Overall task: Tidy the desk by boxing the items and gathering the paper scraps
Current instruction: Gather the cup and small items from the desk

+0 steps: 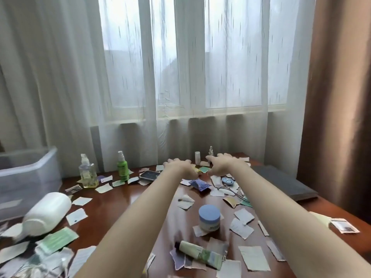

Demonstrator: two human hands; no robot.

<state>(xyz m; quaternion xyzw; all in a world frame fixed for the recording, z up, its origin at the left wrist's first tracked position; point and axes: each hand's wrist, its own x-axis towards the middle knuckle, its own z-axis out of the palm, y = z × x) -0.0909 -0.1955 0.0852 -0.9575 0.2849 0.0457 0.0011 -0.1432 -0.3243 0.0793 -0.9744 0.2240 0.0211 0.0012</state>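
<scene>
Mid-frame, left hand (178, 165) and right hand (220, 163) hover open, fingers spread, over paper scraps (244, 215) strewn across the desk (124, 201); rake inward gently, sparing the green spray bottle (122, 167); clear box (30, 173) waits at left edge.

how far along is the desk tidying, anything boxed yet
Nothing looks done: no items show in the clear bin, though its inside is partly hidden. In hand: the left hand and right hand reach over the far scraps. Left: the white bottle, blue-lidded jar, tube, spray bottle and scraps everywhere.
</scene>
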